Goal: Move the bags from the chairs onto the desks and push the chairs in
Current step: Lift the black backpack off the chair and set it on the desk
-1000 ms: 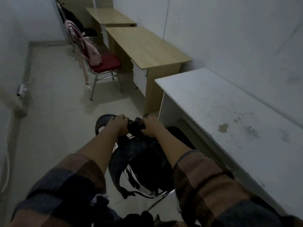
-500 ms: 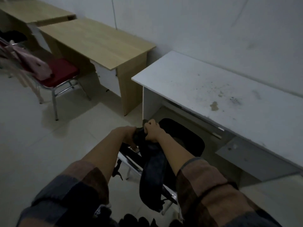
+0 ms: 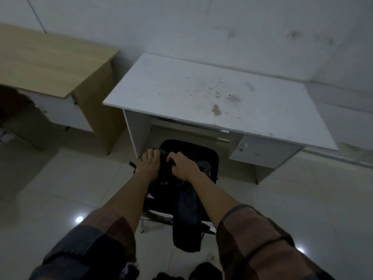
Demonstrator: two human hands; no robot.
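A black bag (image 3: 187, 219) hangs over the back of a black chair (image 3: 203, 153), with a wide strap trailing down toward me. The chair's seat points into the knee space of the white desk (image 3: 181, 91). My left hand (image 3: 148, 165) and my right hand (image 3: 181, 166) both grip the top of the bag at the chair back, fingers curled over it, almost side by side. How much of the chair back itself is in either grip is hidden by the dark bag.
A wooden desk (image 3: 48, 61) stands just left of the white one, both against the wall. The white desk has a small drawer unit (image 3: 260, 151) at the right of its knee space. Glossy tiled floor (image 3: 60, 188) surrounds the chair.
The view has swung right until the white desk is straight ahead, and the chair with the bag now faces its opening. The red chair has left view. Both hands stay on the bag.
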